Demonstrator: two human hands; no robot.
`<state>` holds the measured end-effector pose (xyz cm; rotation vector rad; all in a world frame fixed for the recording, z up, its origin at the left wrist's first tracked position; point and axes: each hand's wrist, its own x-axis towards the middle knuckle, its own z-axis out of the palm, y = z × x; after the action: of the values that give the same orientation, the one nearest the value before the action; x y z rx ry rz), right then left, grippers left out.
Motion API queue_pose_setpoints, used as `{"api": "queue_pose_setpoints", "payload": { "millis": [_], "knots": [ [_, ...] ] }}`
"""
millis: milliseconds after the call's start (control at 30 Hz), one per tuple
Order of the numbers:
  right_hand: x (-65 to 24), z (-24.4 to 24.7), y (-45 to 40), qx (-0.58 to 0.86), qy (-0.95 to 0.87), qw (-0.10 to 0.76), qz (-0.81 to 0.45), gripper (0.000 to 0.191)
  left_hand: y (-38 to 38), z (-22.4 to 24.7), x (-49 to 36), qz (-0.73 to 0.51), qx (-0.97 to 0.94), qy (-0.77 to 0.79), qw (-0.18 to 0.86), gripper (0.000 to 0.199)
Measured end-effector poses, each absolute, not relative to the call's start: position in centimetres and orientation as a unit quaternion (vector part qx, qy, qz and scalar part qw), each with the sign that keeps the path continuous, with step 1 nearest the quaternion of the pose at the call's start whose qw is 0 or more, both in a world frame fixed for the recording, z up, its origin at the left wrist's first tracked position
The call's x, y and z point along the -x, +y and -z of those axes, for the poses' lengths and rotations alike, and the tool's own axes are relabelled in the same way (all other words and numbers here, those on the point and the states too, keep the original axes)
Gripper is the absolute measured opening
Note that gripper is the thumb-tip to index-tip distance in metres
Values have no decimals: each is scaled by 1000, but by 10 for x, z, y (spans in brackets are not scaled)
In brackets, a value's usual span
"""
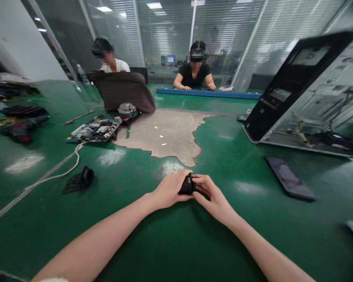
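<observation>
Between my two hands, low over the green tabletop, is a small black cylindrical part [187, 185] with a ridge near its right end; I cannot make out its exact kind. My left hand [172, 188] wraps round it from the left, covering much of its body. From the other side, the thumb and fingers of my right hand [211, 197] grip its right end. A black plastic piece with a round opening [80, 180] lies on the table to the left of my hands.
A circuit board [95, 129] and an open computer case [282, 90] flank a bare grey patch [167, 133] in the green surface [153, 246]. At right lies a dark phone-like slab [290, 178]. A pale cable [61, 172] crosses the left. Two people sit at the far side.
</observation>
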<state>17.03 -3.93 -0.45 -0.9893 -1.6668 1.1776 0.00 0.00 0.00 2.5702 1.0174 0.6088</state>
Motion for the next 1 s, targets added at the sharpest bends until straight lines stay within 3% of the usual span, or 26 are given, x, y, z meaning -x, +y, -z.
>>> {"api": "queue_pose_setpoints", "payload": {
  "millis": [133, 333, 700, 867, 1000],
  "knots": [
    [-171, 7, -35, 412, -641, 433, -481, 14, -2, 1, 0, -215, -895, 359, 157, 61],
    [-170, 5, -33, 425, -630, 413, -501, 29, -1, 1, 0, -226, -894, 351, 160, 62],
    [-171, 9, -34, 405, -632, 437, -495, 14, -2, 0, -1, -221, -892, 358, 166, 61],
    [-171, 7, -32, 422, -638, 416, -491, 30, -1, 0, -1, -222, -893, 355, 165, 62],
    [-171, 8, -33, 411, -655, 418, -477, 27, -1, 1, -2, -220, -893, 356, 167, 62]
  ]
}}
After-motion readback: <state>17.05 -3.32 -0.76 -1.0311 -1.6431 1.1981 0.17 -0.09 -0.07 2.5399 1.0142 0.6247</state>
